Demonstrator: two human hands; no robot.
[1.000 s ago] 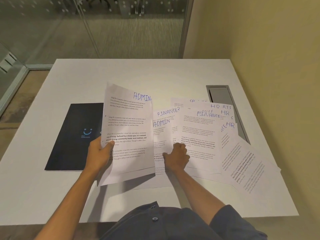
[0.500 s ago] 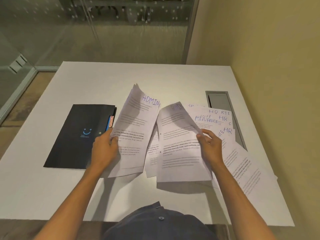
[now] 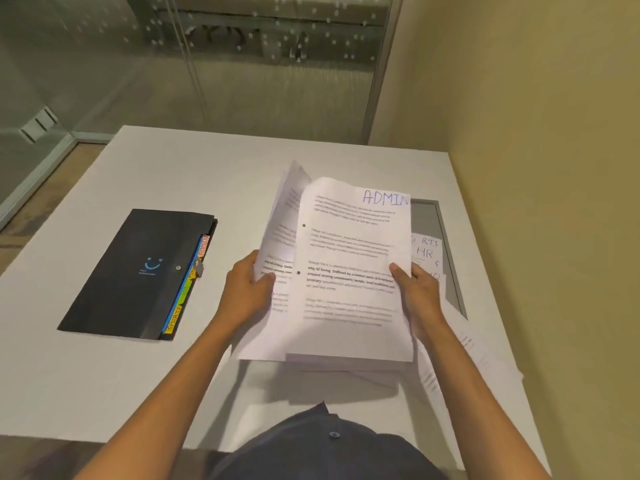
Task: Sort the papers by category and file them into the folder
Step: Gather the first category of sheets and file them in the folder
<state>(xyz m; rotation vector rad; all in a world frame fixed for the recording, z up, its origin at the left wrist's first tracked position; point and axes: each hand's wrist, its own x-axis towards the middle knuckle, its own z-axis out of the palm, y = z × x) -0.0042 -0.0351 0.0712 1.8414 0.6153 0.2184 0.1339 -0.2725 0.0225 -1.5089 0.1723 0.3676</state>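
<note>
Two hands held white printed sheets above the white rectangular table [image 3: 214,174]: the left hand [image 3: 246,293] gripped one sheet [image 3: 277,237], and the right hand [image 3: 417,294] pinched the "ADMIN"-headed sheet [image 3: 349,271]. Left of those sheets lay the black tabbed folder [image 3: 138,271], closed; more loose white papers [image 3: 427,251] lay right of them.

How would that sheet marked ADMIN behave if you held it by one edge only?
Probably floppy: the ADMIN sheet already bows at its top, though the left hand and right hand each grip a side. It looks light, held by thumbs and fingertips alone. It may slide against the sheet behind, which fans away at the top.
</note>
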